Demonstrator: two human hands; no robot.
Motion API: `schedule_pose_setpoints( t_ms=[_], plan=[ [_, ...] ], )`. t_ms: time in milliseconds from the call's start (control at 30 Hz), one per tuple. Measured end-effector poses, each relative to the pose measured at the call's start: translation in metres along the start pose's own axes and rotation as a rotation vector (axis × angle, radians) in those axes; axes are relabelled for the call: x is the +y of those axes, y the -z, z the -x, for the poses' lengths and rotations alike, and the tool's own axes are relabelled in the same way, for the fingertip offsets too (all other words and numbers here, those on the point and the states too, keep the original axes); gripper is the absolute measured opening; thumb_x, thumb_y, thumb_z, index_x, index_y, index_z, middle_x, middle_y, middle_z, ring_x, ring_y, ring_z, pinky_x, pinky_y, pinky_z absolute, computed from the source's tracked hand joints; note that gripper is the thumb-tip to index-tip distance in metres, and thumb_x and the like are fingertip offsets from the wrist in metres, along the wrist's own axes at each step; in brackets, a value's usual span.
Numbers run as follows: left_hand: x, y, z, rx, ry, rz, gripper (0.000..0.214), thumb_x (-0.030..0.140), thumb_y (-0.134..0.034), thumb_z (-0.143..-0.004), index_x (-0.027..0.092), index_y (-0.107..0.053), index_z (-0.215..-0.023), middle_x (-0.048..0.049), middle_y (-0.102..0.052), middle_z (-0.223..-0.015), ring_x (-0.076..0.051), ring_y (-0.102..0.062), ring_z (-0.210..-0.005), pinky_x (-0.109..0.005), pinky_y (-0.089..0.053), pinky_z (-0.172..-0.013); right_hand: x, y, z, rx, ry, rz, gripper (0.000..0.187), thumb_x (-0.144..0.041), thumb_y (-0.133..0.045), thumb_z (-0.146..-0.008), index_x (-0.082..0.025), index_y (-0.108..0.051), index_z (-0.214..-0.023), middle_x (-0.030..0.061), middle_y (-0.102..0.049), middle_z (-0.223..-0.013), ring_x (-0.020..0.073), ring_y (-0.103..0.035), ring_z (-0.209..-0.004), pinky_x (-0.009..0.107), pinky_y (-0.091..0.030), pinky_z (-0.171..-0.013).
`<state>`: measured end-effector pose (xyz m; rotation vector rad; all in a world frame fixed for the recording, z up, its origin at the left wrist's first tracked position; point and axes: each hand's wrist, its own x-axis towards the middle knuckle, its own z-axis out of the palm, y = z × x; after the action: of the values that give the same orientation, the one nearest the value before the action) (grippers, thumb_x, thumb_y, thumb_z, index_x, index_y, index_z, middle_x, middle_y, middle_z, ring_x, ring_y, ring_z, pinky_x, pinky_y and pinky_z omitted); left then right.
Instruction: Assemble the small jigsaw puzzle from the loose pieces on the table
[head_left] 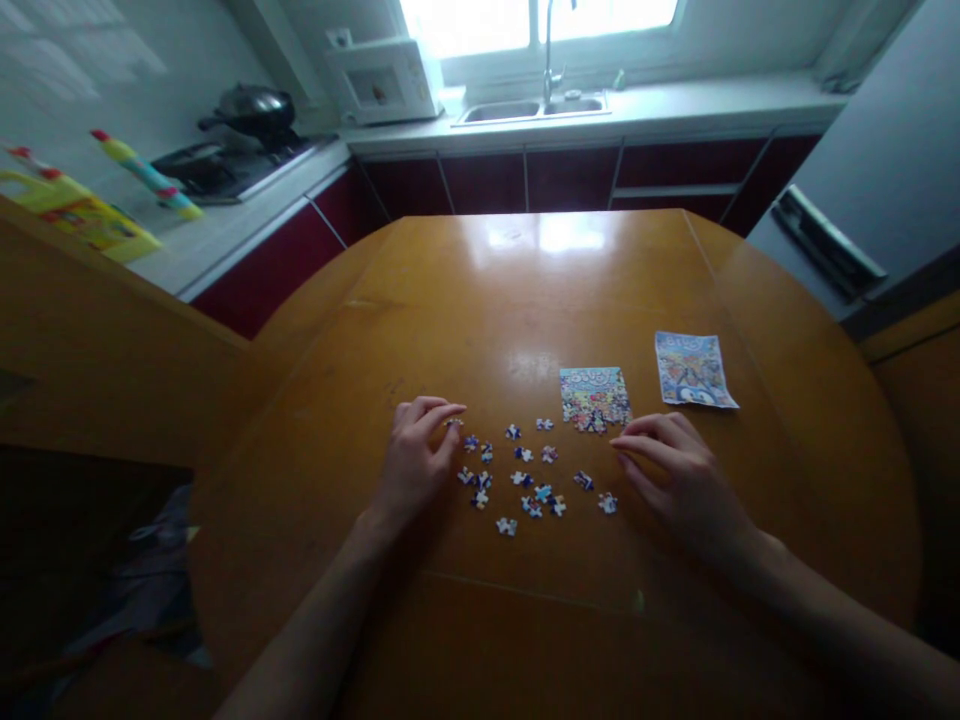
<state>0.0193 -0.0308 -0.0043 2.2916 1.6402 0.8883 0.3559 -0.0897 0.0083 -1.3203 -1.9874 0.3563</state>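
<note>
A partly assembled jigsaw puzzle (592,395) lies on the wooden table, its lower edge uneven. My right hand (675,465) is at its lower right corner with thumb and fingertips drawn together; whatever they may hold is too small to make out. Between the thumb and index finger of my left hand (418,447) is a small puzzle piece (454,422). Several loose puzzle pieces (523,479) are scattered between the hands. One loose piece (607,503) lies just left of and below my right fingertips, and another (507,526) sits closest to me.
A creased picture sheet (694,370) rests on the table (480,310) beyond my right hand. Behind are a counter with a sink (501,112), a microwave (386,82) and a stove with a wok (255,108). Cleaning bottles (146,175) stand at the left; a fridge (862,150) is right.
</note>
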Motion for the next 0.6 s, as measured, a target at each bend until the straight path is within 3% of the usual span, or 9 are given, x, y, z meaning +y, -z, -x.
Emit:
schedule_pose_setpoints(
  t_ms=[200,400,600],
  plan=[
    [-0.019,-0.001,-0.005,0.055,0.057,0.013,0.019,0.020,-0.056,-0.093,0.021,-0.073,-0.102,-0.0058,-0.065,-0.102,-0.024,-0.056,-0.102,-0.041,-0.047,-0.093,-0.012,-0.015,-0.014,-0.089,0.034,0.018,0.015,-0.017,-0.059,-0.093,-0.018,-0.073,-0.097,0.0100,-0.067,-0.099,0.0235,-0.057,-0.094,0.039,-0.052,-0.080],
    [-0.021,-0.001,-0.005,0.039,0.056,0.027,0.015,0.022,-0.060,-0.090,0.023,-0.074,-0.095,-0.0047,-0.065,-0.102,-0.024,-0.056,-0.101,-0.040,-0.047,-0.093,-0.010,-0.026,-0.026,-0.091,0.008,-0.015,0.017,-0.016,-0.057,-0.092,-0.021,-0.073,-0.097,0.0089,-0.067,-0.101,0.0237,-0.057,-0.098,0.041,-0.052,-0.085],
    [-0.020,0.001,-0.005,0.019,0.043,0.026,0.013,0.024,-0.064,-0.088,0.023,-0.075,-0.095,-0.0048,-0.065,-0.101,-0.024,-0.056,-0.100,-0.040,-0.047,-0.092,-0.001,-0.024,-0.022,-0.136,-0.080,0.021,0.018,-0.013,-0.059,-0.090,-0.020,-0.074,-0.097,0.0092,-0.067,-0.098,0.0240,-0.057,-0.095,0.040,-0.052,-0.083]
  ],
)
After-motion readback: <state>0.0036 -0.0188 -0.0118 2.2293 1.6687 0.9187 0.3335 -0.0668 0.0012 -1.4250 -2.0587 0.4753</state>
